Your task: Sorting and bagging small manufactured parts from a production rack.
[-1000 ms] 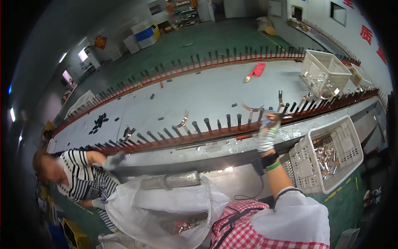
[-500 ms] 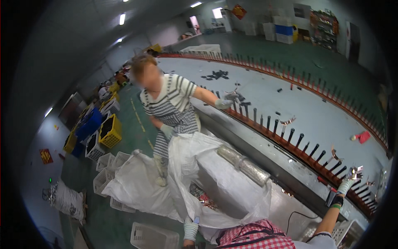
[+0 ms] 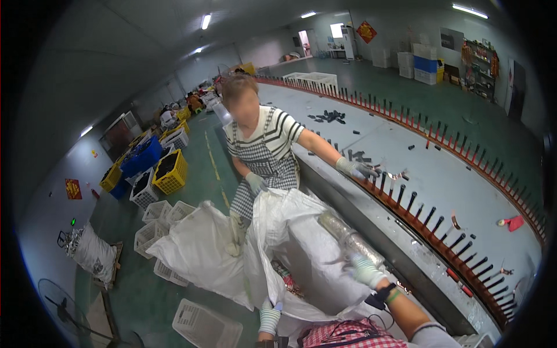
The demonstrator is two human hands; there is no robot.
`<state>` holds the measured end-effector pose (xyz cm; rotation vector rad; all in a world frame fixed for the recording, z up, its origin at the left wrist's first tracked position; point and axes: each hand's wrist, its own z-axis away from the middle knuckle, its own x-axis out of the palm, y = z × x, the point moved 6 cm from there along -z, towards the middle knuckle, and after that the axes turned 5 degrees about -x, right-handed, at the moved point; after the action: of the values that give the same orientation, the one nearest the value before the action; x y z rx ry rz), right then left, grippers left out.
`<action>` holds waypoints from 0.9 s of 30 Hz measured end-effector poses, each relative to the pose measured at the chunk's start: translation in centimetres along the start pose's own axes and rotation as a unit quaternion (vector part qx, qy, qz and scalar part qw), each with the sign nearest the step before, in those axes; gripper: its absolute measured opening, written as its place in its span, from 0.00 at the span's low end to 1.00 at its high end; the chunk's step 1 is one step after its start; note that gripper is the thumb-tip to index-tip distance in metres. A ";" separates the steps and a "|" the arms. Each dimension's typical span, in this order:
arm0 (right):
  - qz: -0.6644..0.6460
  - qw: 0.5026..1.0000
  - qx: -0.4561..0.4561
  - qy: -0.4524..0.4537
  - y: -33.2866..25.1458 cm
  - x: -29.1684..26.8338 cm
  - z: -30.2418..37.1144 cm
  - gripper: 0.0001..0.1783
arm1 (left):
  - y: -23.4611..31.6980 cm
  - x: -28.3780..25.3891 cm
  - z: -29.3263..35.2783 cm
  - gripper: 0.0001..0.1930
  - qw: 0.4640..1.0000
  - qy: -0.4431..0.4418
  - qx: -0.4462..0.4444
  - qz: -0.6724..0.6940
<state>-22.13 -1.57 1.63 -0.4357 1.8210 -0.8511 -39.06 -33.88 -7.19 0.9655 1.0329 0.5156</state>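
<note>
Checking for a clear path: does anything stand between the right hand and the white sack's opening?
Nothing visible stands between the right hand and the opening of the white sack; the clear-wrapped roll lies off that line.

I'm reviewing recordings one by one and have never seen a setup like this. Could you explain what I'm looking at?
There is no robot here: a person works with two gloved hands, seen from a camera on their own head. It looks down through a fisheye lens, so straight edges bend. The left hand holds the edge of a white bag. The right hand is blurred beside a clear roll; I can't tell whether it grips anything. Facing them, a co-worker has one hand at the bag and the other by the pegs. Those dark-topped pegs line the edges of a long grey table, where loose black pieces lie.
</note>
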 end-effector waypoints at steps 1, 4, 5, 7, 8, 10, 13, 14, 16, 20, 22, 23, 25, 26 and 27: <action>0.180 0.981 -0.034 -0.063 -1.2 1.8 0.5 0.31 | 1.5 -0.3 0.6 0.26 1.000 0.001 0.004 0.018; 0.018 0.998 -0.062 0.011 -5.9 0.1 -0.6 0.33 | 1.6 -0.5 -0.1 0.25 0.998 -0.011 0.007 0.059; -0.063 0.995 -0.075 0.036 -8.9 -2.4 -1.1 0.33 | 0.8 -0.3 -0.2 0.25 0.996 -0.018 -0.003 0.088; -0.166 0.979 -0.081 0.085 -13.8 -8.6 -1.5 0.34 | 1.9 0.5 -1.2 0.24 0.999 -0.024 0.001 0.029; -0.185 0.974 -0.073 0.111 -14.7 -11.2 -1.0 0.34 | 2.5 1.3 -1.4 0.23 0.999 -0.023 0.018 -0.017; -0.150 0.980 -0.059 0.121 -14.0 -12.8 -0.2 0.33 | -0.2 1.3 -2.8 0.21 0.998 -0.052 -0.039 -0.003; -0.159 0.979 0.054 0.116 -9.5 -11.2 1.6 0.32 | 4.0 -1.2 -0.6 0.20 0.993 -0.080 -0.060 0.064; -0.101 0.980 0.060 0.161 -6.4 -10.3 3.2 0.33 | 3.6 -1.5 -0.8 0.19 0.993 -0.077 -0.056 0.075; -0.217 0.934 0.210 0.192 0.8 -9.5 9.0 0.28 | 0.7 -1.1 -3.1 0.23 0.999 -0.024 -0.006 0.021; -0.099 0.793 0.280 0.532 9.1 -13.9 26.0 0.16 | 6.8 2.3 4.4 0.26 0.978 -0.151 -0.142 0.023; -0.106 0.681 0.165 0.705 9.6 -17.5 31.2 0.15 | 7.3 2.0 5.3 0.26 0.978 -0.150 -0.140 0.029; -0.001 0.632 0.151 0.760 9.6 -19.4 33.9 0.16 | 7.4 2.2 5.4 0.26 0.978 -0.156 -0.138 0.030; 0.030 0.515 0.184 0.837 9.8 -21.5 36.5 0.17 | 7.6 1.5 5.3 0.25 0.978 -0.152 -0.136 0.031; 0.072 0.453 0.153 0.875 10.7 -22.4 38.4 0.18 | 7.6 1.6 5.2 0.25 0.978 -0.156 -0.133 0.033; 0.059 0.429 0.176 0.884 11.1 -22.9 39.3 0.19 | 7.6 1.5 5.0 0.25 0.978 -0.156 -0.132 0.033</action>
<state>23.87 6.97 0.11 1.5986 3.1452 -1.7911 -33.42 -30.97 -0.46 0.8142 0.6341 0.5225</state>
